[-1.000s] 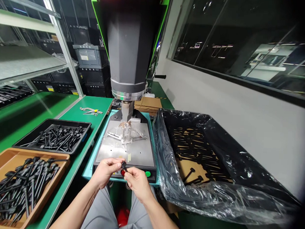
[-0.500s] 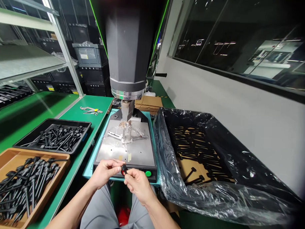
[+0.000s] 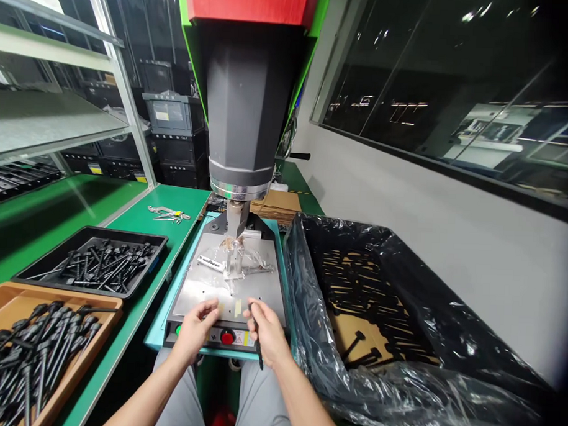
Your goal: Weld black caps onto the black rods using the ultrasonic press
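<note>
My right hand (image 3: pixel 267 332) is closed around a thin black rod-shaped part (image 3: pixel 256 339), whose lower end sticks out below the palm. It hovers over the front edge of the metal plate (image 3: pixel 211 291) of the press machine (image 3: pixel 245 100). My left hand (image 3: pixel 195 329) rests beside it with fingers curled, over the control strip near the red button (image 3: pixel 227 337). Whether it holds anything I cannot make out. A small shiny fixture (image 3: pixel 233 258) stands under the machine's horn.
A black tray (image 3: pixel 30 272) and a brown tray (image 3: pixel 1 299) of black rod parts sit on the green bench at left. A box lined with black plastic (image 3: pixel 305 269) holds more parts at right. Metal tools (image 3: pixel 169 214) lie further back.
My hands have separated and moved forward onto the plate's front edge. The small part once pinched between both hands is now held by my right hand alone. The view has shifted slightly.
</note>
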`<state>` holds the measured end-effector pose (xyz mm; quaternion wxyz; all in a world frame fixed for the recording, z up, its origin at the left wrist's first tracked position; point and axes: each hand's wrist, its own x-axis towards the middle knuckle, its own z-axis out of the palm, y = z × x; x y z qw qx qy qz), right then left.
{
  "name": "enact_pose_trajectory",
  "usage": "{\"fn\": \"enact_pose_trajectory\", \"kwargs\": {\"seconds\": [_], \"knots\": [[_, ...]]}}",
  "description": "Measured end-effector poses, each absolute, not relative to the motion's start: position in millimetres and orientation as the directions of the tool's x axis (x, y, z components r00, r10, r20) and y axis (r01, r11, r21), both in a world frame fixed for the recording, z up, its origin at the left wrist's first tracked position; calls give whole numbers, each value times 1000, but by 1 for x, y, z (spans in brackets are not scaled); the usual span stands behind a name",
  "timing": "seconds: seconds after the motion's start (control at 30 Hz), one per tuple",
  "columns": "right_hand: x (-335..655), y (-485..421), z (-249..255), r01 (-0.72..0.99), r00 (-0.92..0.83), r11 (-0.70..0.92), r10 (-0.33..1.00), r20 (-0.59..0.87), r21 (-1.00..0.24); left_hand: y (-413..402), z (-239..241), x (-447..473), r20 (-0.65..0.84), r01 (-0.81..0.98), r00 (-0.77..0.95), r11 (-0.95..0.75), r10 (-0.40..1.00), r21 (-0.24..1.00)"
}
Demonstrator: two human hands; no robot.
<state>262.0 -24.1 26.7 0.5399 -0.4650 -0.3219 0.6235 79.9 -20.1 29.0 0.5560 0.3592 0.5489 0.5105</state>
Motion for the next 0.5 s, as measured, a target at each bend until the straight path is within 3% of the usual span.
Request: {"fn": "enact_pose_trajectory", "kwargs": {"seconds": [0.1,0.2,0.5], "knots": [[279,9,21,-328,195,-82,969,-152,-941,-4,13,75,-498,-428,-168,392,851,814],[285,48,20,-296,224,-39,968,-109,-954,11,6,77,-541,-581,-109,389,834,715],[259,105,38,-205,-24,15,1000,20,-979,56,6,93,-658,-715,3,462,753,525]]}}
